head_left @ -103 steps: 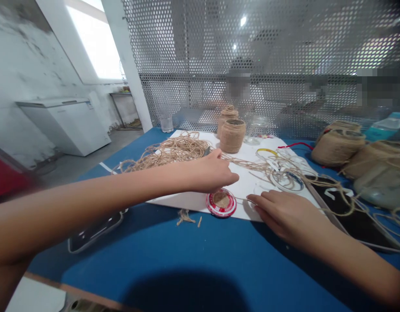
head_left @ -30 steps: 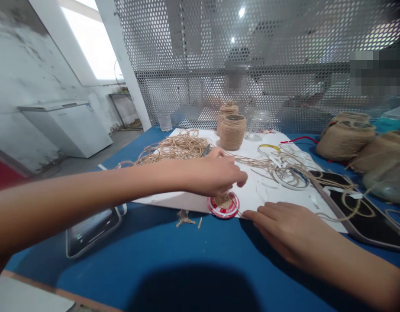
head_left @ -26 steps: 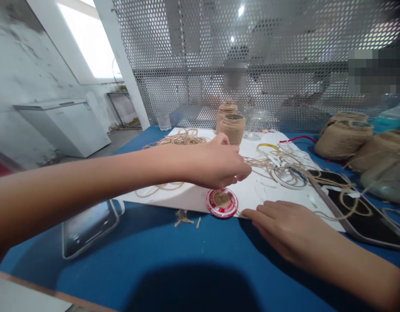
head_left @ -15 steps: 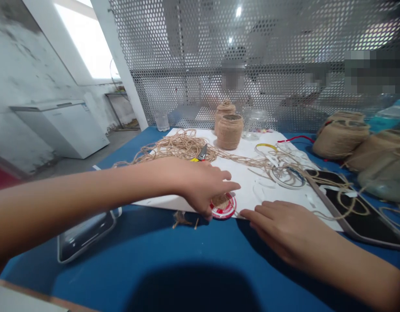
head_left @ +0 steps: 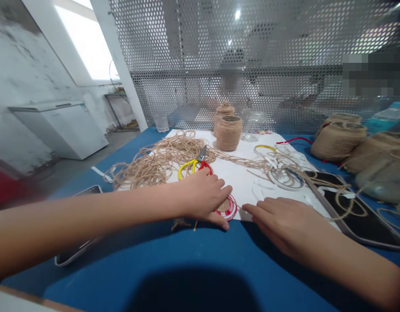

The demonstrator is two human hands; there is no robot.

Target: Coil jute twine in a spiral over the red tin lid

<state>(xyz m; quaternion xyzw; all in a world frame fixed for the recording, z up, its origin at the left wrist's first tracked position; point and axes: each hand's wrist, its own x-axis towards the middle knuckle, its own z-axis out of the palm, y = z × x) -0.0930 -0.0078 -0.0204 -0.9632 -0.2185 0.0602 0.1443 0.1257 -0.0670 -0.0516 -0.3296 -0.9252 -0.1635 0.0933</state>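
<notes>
My left hand point(head_left: 203, 197) lies over a round red-and-white lid point(head_left: 228, 208) with a coil of jute glued in its middle, fingers curled round its near edge. My right hand point(head_left: 281, 223) rests flat on the blue table just right of the lid, fingers stretched toward it and touching the edge of the white sheet point(head_left: 242, 180). A jute strand runs from the lid across the sheet toward the tangle of twine point(head_left: 161, 158). Scissors with yellow and red handles point(head_left: 195, 164) lie just beyond my left hand.
Two jute-wrapped jars point(head_left: 228, 132) stand at the back of the sheet, tape rings point(head_left: 286, 177) to the right, a black tray point(head_left: 359, 216) and larger jute-covered pots point(head_left: 338, 141) farther right. A phone point(head_left: 75, 253) lies left. A perforated metal screen point(head_left: 252, 65) closes the back.
My left hand came back from the twine strand and dropped onto the red lid, uncovering the scissors. My right hand stayed almost still beside the lid.
</notes>
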